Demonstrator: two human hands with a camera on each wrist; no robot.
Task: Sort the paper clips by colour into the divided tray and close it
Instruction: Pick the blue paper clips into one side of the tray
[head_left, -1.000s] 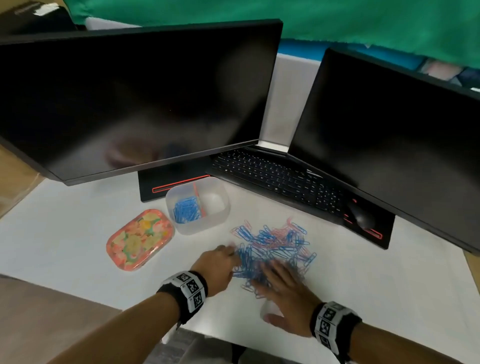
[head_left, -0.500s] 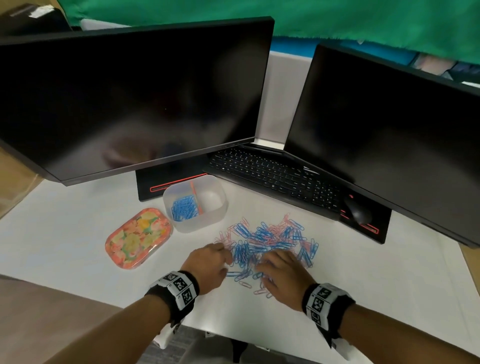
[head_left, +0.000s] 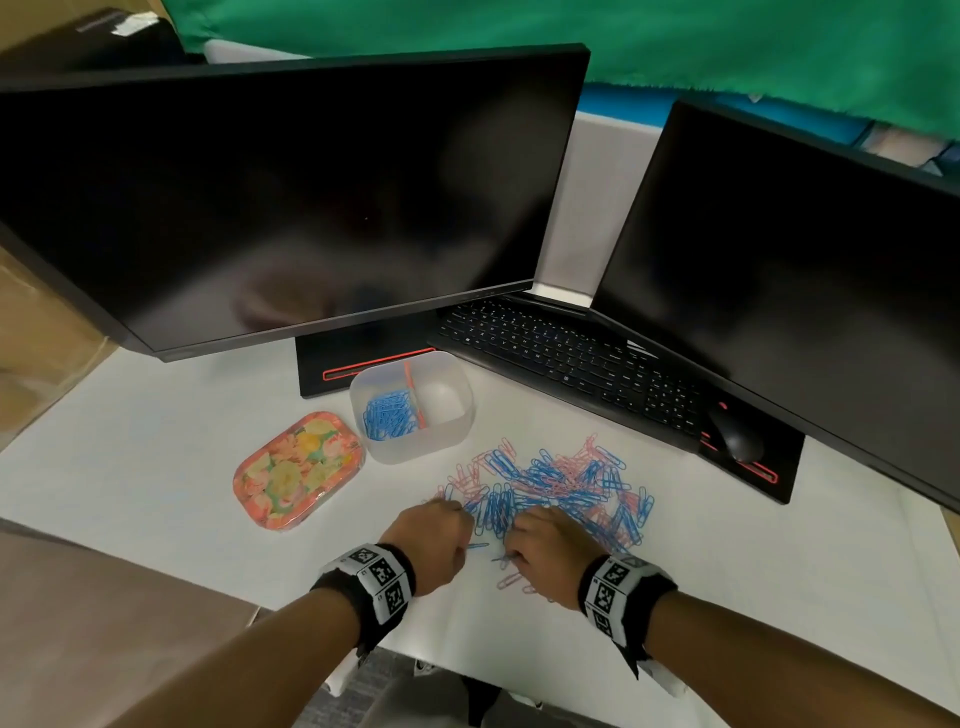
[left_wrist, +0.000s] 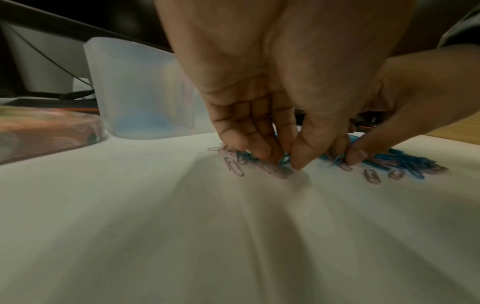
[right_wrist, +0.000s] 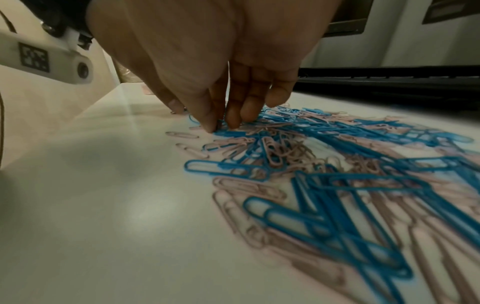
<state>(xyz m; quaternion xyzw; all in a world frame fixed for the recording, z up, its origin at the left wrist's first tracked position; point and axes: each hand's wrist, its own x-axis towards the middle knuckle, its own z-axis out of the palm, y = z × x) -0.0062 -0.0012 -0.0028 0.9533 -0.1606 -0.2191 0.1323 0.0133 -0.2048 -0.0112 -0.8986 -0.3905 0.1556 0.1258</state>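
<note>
A mixed pile of blue and pink paper clips (head_left: 556, 483) lies on the white desk in front of me. The translucent divided tray (head_left: 457, 384) stands behind it to the left, with blue clips (head_left: 387, 415) in its left compartment and a bare right compartment. My left hand (left_wrist: 284, 162) is at the pile's near left edge and pinches blue clips between thumb and fingers. My right hand (right_wrist: 221, 125) is beside it and pinches a blue clip at the near edge. From the head view both hands (head_left: 457, 519) (head_left: 519, 540) show curled, knuckles up, fingertips hidden.
The floral lid (head_left: 298, 470) lies left of the tray. A black keyboard (head_left: 566, 358) and a mouse (head_left: 737, 436) sit behind the pile under two dark monitors (head_left: 291, 197). A few loose pink clips (head_left: 511, 579) lie near the desk's front edge.
My right hand lay flat on the pile; now its fingers are curled into a pinch. Both hands have drawn closer together at the pile's near edge, and clips have spread slightly.
</note>
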